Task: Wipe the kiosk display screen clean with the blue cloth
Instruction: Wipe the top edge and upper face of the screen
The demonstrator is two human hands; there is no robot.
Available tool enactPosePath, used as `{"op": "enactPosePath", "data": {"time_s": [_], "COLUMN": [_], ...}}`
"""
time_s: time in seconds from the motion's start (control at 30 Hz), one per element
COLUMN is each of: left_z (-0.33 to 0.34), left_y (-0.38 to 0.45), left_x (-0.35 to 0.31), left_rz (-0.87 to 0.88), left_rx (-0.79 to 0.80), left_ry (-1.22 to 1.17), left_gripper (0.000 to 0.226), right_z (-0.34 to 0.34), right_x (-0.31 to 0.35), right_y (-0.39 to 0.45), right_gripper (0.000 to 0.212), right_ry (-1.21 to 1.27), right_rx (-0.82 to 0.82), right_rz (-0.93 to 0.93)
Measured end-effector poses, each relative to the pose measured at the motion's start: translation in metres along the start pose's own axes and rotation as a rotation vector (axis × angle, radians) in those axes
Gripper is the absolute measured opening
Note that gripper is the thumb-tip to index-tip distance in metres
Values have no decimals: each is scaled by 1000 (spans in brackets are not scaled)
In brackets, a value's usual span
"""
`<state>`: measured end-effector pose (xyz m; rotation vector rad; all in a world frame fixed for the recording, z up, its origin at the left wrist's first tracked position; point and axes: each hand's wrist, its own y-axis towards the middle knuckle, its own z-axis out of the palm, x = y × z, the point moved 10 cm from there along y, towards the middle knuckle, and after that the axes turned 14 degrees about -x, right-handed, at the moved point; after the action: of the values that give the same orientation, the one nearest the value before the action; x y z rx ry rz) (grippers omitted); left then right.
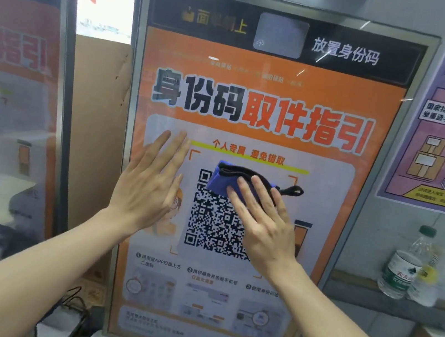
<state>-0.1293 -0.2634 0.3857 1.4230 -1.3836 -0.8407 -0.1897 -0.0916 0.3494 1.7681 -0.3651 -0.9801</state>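
Now my right hand [262, 221] presses the soft blue microfibre cloth [226, 182] flat, fingers straight, mid glossy orange kiosk display screen [257, 86] | cloth light, limp — grip folded bulk, not loop | left hand [149, 183] spread wide, holding nothing

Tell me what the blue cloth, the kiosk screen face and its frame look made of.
Blue cloth: soft napped fabric, likely microfibre; matte, bunches under the right hand, with black edging and a hanging loop.
Kiosk screen: glossy glass or clear plastic; streaky light reflections show near the top.
Frame: looks like brushed metal, dull grey sheen; painted plastic can't be ruled out.
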Motion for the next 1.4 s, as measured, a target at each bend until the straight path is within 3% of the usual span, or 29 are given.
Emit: {"op": "enactPosePath", "data": {"time_s": [0.13,0.33,0.67,0.9,1.2,1.4], "left_z": [0,14,37,45,50,52], "left_y": [-10,-37,-46,-50,-53,-53], "left_x": [-25,-55,-84,-88,-87,-85], "left_rz": [49,78,53,24,-22,-18], "left_rx": [-38,47,109,44,-47,-58], "left_ry": [-27,-54,-50,-6,-8,-16], "left_gripper": [58,59,61,63,65,66], "right_z": [5,-4,-27,-20,-26,-47], "right_x": [24,15,-80,-59,-42,-102], "right_y": [-41,-87,-32,-63,-125,-81], "right_gripper": [58,58,64,57,61,57], "right_ry": [22,12,-95,-15,-2,-83], "right_rx": [91,179,7,-5,141,77], "right_rz": [-138,-310,-53,-74,-315,-159]}}
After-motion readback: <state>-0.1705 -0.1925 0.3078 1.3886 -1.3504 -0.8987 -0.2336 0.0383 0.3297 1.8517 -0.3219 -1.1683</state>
